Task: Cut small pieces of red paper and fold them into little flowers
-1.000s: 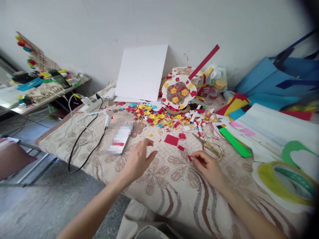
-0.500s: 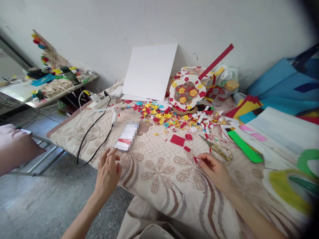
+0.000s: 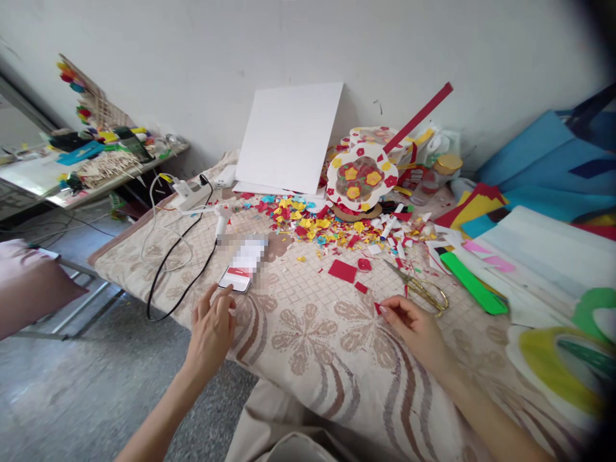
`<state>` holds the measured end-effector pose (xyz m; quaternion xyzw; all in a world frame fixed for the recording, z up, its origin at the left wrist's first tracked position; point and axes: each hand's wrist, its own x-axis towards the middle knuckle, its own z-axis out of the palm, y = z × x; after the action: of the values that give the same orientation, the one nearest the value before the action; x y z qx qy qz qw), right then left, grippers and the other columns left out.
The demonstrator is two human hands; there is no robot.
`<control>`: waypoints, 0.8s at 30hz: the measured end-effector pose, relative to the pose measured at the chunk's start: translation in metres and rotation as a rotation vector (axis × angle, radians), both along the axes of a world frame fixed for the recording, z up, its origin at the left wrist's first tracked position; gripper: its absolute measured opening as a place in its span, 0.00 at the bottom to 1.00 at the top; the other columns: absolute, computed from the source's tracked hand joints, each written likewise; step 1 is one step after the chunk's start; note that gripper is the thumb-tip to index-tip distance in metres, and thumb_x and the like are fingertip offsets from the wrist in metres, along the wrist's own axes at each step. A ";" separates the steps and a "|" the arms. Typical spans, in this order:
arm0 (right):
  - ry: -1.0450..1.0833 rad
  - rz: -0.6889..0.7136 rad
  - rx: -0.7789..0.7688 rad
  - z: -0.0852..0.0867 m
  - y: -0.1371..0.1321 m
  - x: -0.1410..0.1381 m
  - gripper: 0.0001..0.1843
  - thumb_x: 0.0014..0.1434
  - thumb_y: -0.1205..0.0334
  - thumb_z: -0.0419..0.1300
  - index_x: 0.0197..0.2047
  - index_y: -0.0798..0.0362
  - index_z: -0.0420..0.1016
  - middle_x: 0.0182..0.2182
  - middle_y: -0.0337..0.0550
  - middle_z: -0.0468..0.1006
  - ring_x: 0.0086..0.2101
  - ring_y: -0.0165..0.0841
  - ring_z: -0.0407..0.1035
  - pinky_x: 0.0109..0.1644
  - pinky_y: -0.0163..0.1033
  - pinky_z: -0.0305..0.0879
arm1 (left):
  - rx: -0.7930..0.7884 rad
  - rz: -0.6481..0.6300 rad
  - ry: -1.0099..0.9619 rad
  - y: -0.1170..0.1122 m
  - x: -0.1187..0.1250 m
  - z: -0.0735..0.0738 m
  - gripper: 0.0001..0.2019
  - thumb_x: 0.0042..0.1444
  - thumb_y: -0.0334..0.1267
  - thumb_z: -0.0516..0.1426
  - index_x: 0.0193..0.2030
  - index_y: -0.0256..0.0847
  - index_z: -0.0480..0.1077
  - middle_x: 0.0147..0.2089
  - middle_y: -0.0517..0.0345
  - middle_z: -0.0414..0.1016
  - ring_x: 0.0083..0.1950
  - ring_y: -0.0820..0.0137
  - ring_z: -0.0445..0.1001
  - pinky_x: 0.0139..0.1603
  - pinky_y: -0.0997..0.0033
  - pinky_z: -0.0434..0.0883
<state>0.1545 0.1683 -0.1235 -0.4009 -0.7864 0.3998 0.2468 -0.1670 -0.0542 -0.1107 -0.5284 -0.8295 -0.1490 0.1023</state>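
Observation:
My left hand (image 3: 213, 324) is at the near end of a phone (image 3: 235, 280), its index finger extended over the bottom of the lit screen. The fingers are apart and hold nothing. Much of the phone's upper part is blurred out. My right hand (image 3: 414, 324) pinches a small piece of red paper (image 3: 378, 308) between thumb and fingertips, just above the patterned tablecloth (image 3: 308, 378). Beyond it lie a larger red paper rectangle (image 3: 342, 271) and a smaller red scrap (image 3: 360, 288). Gold-handled scissors (image 3: 423, 292) rest just behind my right hand.
Colourful paper scraps (image 3: 308, 221) spread across the back, before a white board (image 3: 291, 138) and a flower-decorated round fan (image 3: 362, 176). A glue gun (image 3: 222, 221) and black cable (image 3: 163, 269) lie left. Green strips (image 3: 474, 282) and papers are at right. Another person's arm (image 3: 33, 289) shows far left.
My left index finger has moved slightly forward onto the lower part of the phone screen. My right hand stays in place with the red paper.

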 end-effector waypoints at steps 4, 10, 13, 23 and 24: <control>0.003 -0.006 -0.010 -0.001 0.000 0.001 0.12 0.60 0.52 0.54 0.36 0.51 0.71 0.29 0.41 0.74 0.28 0.33 0.68 0.32 0.36 0.65 | 0.059 0.015 -0.033 0.003 -0.005 0.002 0.10 0.53 0.27 0.46 0.41 0.40 0.60 0.55 0.44 0.68 0.65 0.54 0.55 0.55 0.48 0.61; 0.012 0.005 -0.013 0.001 -0.001 0.000 0.11 0.60 0.53 0.53 0.37 0.51 0.70 0.29 0.41 0.74 0.28 0.33 0.68 0.31 0.36 0.65 | 0.135 0.050 -0.029 0.024 -0.020 0.012 0.15 0.57 0.39 0.50 0.49 0.36 0.57 0.54 0.39 0.66 0.57 0.54 0.64 0.56 0.52 0.62; 0.017 0.003 0.008 0.002 -0.001 -0.001 0.11 0.60 0.53 0.54 0.36 0.51 0.71 0.29 0.42 0.75 0.28 0.33 0.68 0.31 0.37 0.66 | 0.054 0.121 -0.043 0.048 -0.026 0.019 0.22 0.56 0.46 0.50 0.53 0.33 0.56 0.54 0.37 0.65 0.56 0.52 0.65 0.54 0.53 0.63; 0.040 -0.013 0.002 0.002 0.001 0.001 0.11 0.59 0.53 0.54 0.35 0.51 0.72 0.28 0.41 0.75 0.28 0.33 0.68 0.31 0.36 0.66 | -0.226 0.331 -0.048 0.123 -0.030 0.019 0.31 0.53 0.47 0.50 0.60 0.29 0.52 0.53 0.33 0.64 0.53 0.45 0.64 0.49 0.51 0.61; 0.042 -0.012 -0.003 0.002 0.001 0.001 0.11 0.59 0.53 0.54 0.35 0.51 0.72 0.28 0.41 0.75 0.27 0.33 0.68 0.31 0.36 0.66 | -0.228 0.338 -0.046 0.124 -0.031 0.018 0.31 0.52 0.46 0.50 0.60 0.29 0.52 0.53 0.33 0.64 0.54 0.45 0.64 0.49 0.50 0.61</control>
<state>0.1557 0.1691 -0.1214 -0.3978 -0.7780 0.4078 0.2651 -0.1975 0.0702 -0.0928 -0.3865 -0.9199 -0.0469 0.0465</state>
